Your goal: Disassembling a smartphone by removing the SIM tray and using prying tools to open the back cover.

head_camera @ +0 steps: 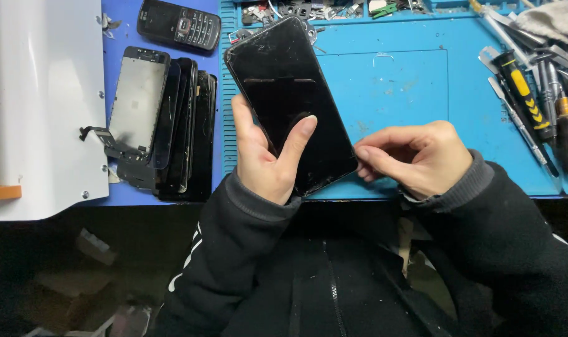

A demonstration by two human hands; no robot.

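Left hand: your left hand (265,159) grips the black smartphone (290,103) from below, thumb lying across its dark glass.
Right hand: your right hand (418,156) is curled, fingertips pinched at the phone's lower right edge.
Phone: it is held tilted above the blue work mat (409,87), screen up and scuffed.
Left side: a stack of loose phone screens (165,118) lies just beside you, with a keypad phone (179,24) beyond it.
Right side: screwdrivers and tweezers (533,93) lie near your right wrist.
Far edge: a tray of small parts (309,9) sits behind the phone.
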